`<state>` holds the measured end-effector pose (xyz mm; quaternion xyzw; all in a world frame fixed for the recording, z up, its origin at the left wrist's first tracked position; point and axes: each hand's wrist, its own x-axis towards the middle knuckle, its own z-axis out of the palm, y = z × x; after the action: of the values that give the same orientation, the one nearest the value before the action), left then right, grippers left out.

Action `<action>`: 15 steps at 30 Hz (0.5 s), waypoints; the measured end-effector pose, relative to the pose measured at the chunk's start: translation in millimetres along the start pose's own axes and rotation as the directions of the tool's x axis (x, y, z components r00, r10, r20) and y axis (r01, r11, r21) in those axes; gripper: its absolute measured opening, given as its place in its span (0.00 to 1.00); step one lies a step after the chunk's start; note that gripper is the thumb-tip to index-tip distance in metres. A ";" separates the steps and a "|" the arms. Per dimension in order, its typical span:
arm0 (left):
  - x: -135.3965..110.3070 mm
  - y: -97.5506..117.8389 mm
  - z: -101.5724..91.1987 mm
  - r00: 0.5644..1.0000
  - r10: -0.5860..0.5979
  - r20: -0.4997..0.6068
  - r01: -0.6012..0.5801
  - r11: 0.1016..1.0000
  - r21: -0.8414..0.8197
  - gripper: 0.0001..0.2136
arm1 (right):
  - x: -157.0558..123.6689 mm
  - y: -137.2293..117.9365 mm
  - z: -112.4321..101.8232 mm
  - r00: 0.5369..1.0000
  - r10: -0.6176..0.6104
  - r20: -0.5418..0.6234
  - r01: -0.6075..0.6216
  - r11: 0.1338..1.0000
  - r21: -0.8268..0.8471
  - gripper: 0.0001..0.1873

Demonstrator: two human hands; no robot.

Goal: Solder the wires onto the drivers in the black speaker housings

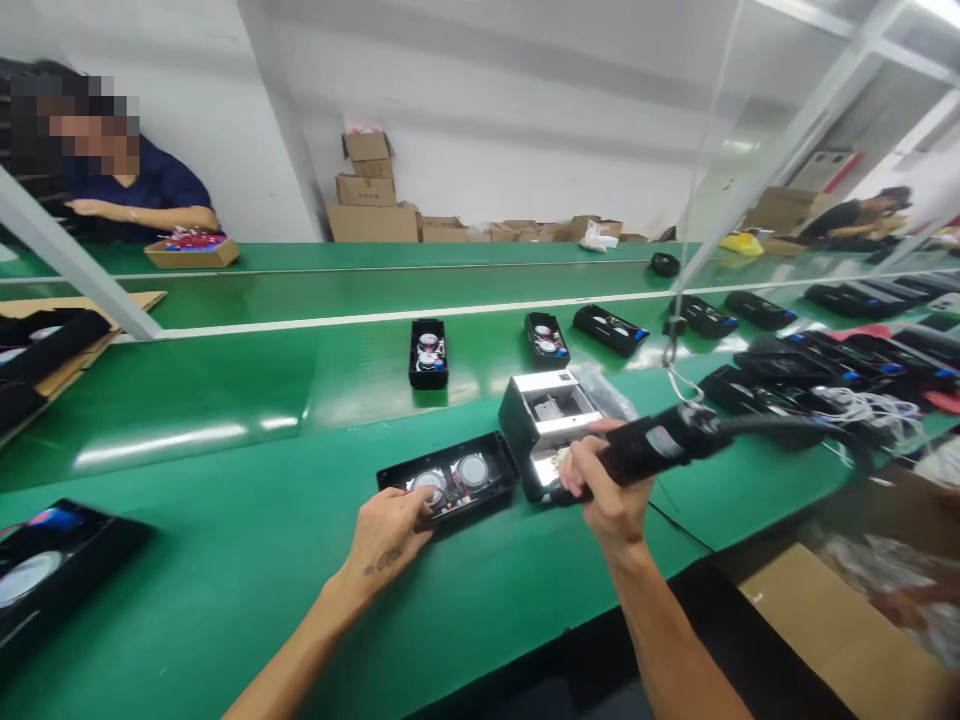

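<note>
We work at a smooth green counter (247, 560), where a boxy screw feeder (556, 429) stands, its dark walls faced with pale, metallic-looking panels around rectangular openings. Just left of the feeder lies the black speaker housing (484, 503), a shallow oblong tray with squared corners, holding two round, silvery speaker drivers (473, 469). Our left hand (390, 525), left of the feeder, touches the housing's near side with bent fingers; we cannot tell whether they pinch it. Our right hand (619, 500), just at the feeder's near right, is wrapped firmly around a black, cylindrical electric screwdriver (660, 440); its tip is hidden from us. Behind the feeder we see crinkled clear plastic (606, 392) and, farther beyond, a similar open housing (547, 340).
</note>
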<state>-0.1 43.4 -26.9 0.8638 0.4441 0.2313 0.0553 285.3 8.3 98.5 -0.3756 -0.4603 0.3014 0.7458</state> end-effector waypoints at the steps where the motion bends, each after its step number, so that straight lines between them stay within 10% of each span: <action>1: 0.6 2.1 -0.8 1.000 -0.007 0.009 0.007 1.000 -0.002 0.18 | -8.7 -0.3 12.5 1.000 0.000 0.029 -0.002 0.997 0.077 0.14; 8: 7.0 16.0 -9.2 0.997 -0.027 0.078 0.026 1.000 0.017 0.16 | -47.7 24.6 85.4 0.957 -0.051 0.286 -0.015 0.974 0.224 0.12; 15: 14.5 21.5 -19.5 0.988 -0.066 0.141 0.058 0.996 0.062 0.09 | -49.2 44.3 94.4 0.945 -0.017 0.325 -0.018 0.994 0.104 0.13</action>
<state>14.3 39.8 2.0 0.8652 0.4722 0.1539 0.0690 175.2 19.6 66.5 -0.2809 -0.5605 0.3834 0.6782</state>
